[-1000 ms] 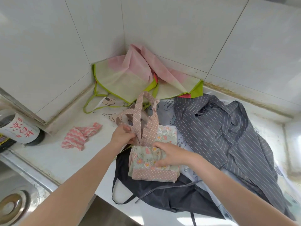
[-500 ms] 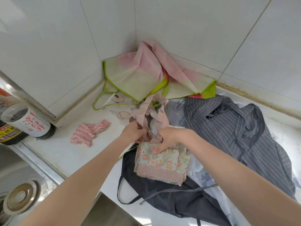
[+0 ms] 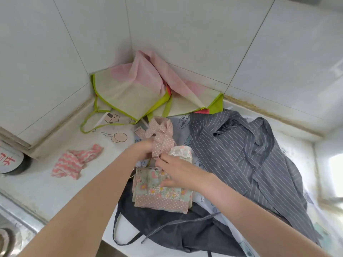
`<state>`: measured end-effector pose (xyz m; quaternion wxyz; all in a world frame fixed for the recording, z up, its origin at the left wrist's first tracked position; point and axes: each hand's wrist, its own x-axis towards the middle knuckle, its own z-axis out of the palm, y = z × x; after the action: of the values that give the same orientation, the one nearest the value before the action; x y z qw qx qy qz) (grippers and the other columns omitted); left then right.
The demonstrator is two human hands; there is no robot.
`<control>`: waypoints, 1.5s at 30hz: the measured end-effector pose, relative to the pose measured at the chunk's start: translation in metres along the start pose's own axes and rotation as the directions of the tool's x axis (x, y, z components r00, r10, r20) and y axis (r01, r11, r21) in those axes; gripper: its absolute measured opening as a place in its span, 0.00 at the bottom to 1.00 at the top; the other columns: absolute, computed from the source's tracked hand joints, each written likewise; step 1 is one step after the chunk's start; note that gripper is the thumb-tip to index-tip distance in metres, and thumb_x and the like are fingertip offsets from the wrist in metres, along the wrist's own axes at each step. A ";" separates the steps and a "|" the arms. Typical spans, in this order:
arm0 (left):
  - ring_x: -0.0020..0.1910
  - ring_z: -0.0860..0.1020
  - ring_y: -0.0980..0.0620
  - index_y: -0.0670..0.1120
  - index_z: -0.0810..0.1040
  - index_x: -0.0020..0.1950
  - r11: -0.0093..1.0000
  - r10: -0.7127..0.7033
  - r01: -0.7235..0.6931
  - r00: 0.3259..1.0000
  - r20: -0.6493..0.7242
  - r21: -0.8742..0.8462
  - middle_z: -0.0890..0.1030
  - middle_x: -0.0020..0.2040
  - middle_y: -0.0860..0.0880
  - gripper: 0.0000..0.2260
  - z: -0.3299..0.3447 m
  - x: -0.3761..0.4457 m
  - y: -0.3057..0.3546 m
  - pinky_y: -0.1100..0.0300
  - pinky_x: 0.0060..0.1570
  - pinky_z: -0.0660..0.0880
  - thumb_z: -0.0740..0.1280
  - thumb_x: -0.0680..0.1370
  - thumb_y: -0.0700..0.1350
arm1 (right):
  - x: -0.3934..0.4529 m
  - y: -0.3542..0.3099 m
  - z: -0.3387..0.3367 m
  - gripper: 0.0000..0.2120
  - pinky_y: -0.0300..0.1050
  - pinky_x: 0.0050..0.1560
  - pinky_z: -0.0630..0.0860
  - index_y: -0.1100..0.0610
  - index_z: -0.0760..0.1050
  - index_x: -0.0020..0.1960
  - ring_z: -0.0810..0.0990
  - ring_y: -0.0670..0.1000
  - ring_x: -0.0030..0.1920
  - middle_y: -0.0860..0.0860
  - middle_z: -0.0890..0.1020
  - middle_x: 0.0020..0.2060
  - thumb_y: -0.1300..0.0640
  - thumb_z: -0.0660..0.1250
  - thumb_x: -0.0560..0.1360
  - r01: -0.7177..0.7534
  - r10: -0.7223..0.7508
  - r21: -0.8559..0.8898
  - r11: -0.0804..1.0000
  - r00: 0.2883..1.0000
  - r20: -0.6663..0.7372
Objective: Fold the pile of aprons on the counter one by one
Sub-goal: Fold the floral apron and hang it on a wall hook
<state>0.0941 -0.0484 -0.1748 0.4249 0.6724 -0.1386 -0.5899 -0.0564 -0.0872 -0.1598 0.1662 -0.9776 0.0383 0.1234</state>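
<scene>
A small floral apron [image 3: 159, 190] with pink dotted trim lies folded on top of a dark grey apron [image 3: 178, 230] at the counter's front. Its pink dotted straps [image 3: 161, 138] stick up behind it. My left hand [image 3: 143, 149] grips the straps at their base. My right hand [image 3: 176, 171] lies over the folded floral apron, fingertips pinching the straps beside a lace edge [image 3: 181, 152]. A grey striped apron [image 3: 246, 158] is spread to the right. A pink and lime-green apron [image 3: 137, 89] sits crumpled in the tiled corner.
A white printed apron [image 3: 115, 134] lies flat under the pile. A pink striped cloth [image 3: 74, 162] lies at the left. A bottle with red characters [image 3: 9, 160] stands at the far left. A steel sink [image 3: 7, 236] is at the lower left. Tiled walls close the back.
My right hand has shifted from the straps' base down onto the floral apron. The straps are bunched tighter and stand more upright in my left hand.
</scene>
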 end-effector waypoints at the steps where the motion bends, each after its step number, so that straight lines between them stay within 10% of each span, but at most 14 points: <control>1: 0.34 0.73 0.53 0.42 0.71 0.41 0.999 0.028 -0.027 0.999 0.028 -0.021 0.75 0.37 0.46 0.10 -0.003 0.005 0.008 0.63 0.34 0.70 0.56 0.81 0.36 | 0.001 0.004 0.001 0.24 0.48 0.55 0.69 0.58 0.63 0.68 0.68 0.52 0.54 0.53 0.67 0.61 0.48 0.65 0.77 -0.023 0.023 -0.012 1.000 1.000 0.014; 7: 0.38 0.77 0.50 0.46 0.75 0.54 0.996 -0.025 0.038 0.985 0.169 -0.076 0.80 0.41 0.48 0.24 -0.022 0.002 0.027 0.57 0.41 0.74 0.52 0.78 0.65 | 0.013 0.007 0.013 0.34 0.59 0.73 0.53 0.52 0.41 0.78 0.54 0.55 0.75 0.50 0.53 0.77 0.51 0.58 0.80 -0.072 0.063 0.044 0.996 0.982 0.180; 11: 0.54 0.74 0.51 0.43 0.71 0.63 0.918 0.135 -0.097 0.988 -0.073 0.384 0.76 0.54 0.49 0.19 -0.007 0.012 0.013 0.57 0.54 0.70 0.69 0.76 0.50 | 0.019 0.005 0.007 0.30 0.53 0.73 0.54 0.57 0.45 0.78 0.55 0.55 0.75 0.55 0.57 0.76 0.53 0.56 0.81 -0.041 0.037 0.013 0.999 0.971 0.236; 17: 0.59 0.76 0.41 0.34 0.76 0.58 0.913 0.254 -0.060 0.858 -0.446 0.404 0.78 0.58 0.37 0.16 -0.027 0.045 -0.014 0.52 0.59 0.71 0.70 0.75 0.42 | 0.011 0.014 0.022 0.33 0.53 0.75 0.49 0.55 0.40 0.77 0.43 0.57 0.76 0.50 0.36 0.76 0.47 0.55 0.81 -0.142 0.122 0.091 0.986 0.972 0.201; 22: 0.50 0.77 0.42 0.39 0.74 0.50 0.675 0.531 -0.061 0.732 -0.428 0.735 0.79 0.49 0.40 0.11 -0.034 0.019 -0.014 0.52 0.48 0.69 0.67 0.76 0.47 | 0.008 0.020 0.026 0.30 0.50 0.75 0.43 0.56 0.40 0.77 0.38 0.55 0.76 0.49 0.36 0.76 0.45 0.48 0.82 -0.208 0.174 0.119 0.971 0.953 0.248; 25: 0.46 0.75 0.50 0.43 0.71 0.56 0.368 0.736 -0.399 0.677 -0.001 0.840 0.75 0.51 0.47 0.10 -0.023 -0.023 -0.029 0.57 0.46 0.70 0.64 0.78 0.46 | 0.009 0.024 0.029 0.29 0.53 0.76 0.48 0.60 0.47 0.77 0.43 0.55 0.76 0.54 0.40 0.76 0.46 0.50 0.82 -0.175 0.155 0.101 0.979 0.971 0.179; 28: 0.47 0.73 0.56 0.47 0.67 0.67 0.146 0.475 -0.530 0.778 0.411 0.835 0.73 0.60 0.50 0.17 -0.019 -0.047 -0.061 0.65 0.45 0.66 0.60 0.80 0.50 | 0.002 0.017 0.031 0.23 0.50 0.74 0.56 0.63 0.58 0.73 0.52 0.54 0.74 0.56 0.52 0.75 0.52 0.50 0.83 -0.179 0.177 0.055 0.982 0.983 0.037; 33: 0.57 0.76 0.47 0.49 0.66 0.72 0.228 0.229 -0.328 0.933 0.277 0.917 0.78 0.60 0.46 0.19 -0.019 -0.040 -0.060 0.59 0.52 0.70 0.52 0.83 0.53 | -0.012 0.010 0.029 0.19 0.45 0.50 0.70 0.61 0.70 0.61 0.75 0.57 0.56 0.54 0.76 0.51 0.49 0.49 0.83 -0.364 0.347 0.242 0.899 0.931 0.112; 38: 0.68 0.68 0.45 0.45 0.68 0.72 0.301 0.010 -0.151 0.988 0.156 0.942 0.70 0.70 0.42 0.27 -0.005 -0.042 -0.039 0.57 0.65 0.63 0.44 0.82 0.59 | -0.018 0.011 0.019 0.38 0.45 0.63 0.69 0.59 0.61 0.73 0.70 0.55 0.66 0.55 0.69 0.68 0.37 0.64 0.73 -0.408 0.346 0.299 0.862 0.907 0.240; 42: 0.69 0.68 0.45 0.46 0.67 0.72 0.330 -0.068 -0.059 0.994 0.086 0.942 0.68 0.71 0.44 0.30 0.008 -0.044 -0.032 0.58 0.66 0.61 0.41 0.81 0.61 | -0.021 0.005 -0.011 0.31 0.35 0.43 0.67 0.57 0.68 0.65 0.71 0.49 0.52 0.47 0.71 0.53 0.44 0.73 0.69 -0.358 0.281 0.360 0.862 0.927 0.249; 45: 0.64 0.72 0.46 0.46 0.73 0.67 0.415 -0.086 -0.068 0.990 0.114 0.907 0.73 0.68 0.44 0.30 0.012 -0.045 -0.033 0.58 0.65 0.64 0.42 0.81 0.61 | -0.025 -0.004 -0.019 0.28 0.40 0.48 0.68 0.57 0.68 0.64 0.70 0.49 0.54 0.48 0.71 0.55 0.47 0.73 0.70 -0.294 0.208 0.327 0.898 0.939 0.272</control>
<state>0.0612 -0.0028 -0.1679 -0.0206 0.7520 -0.4620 -0.4698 -0.0757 -0.0892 -0.1353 0.3297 -0.8956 0.1673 0.2473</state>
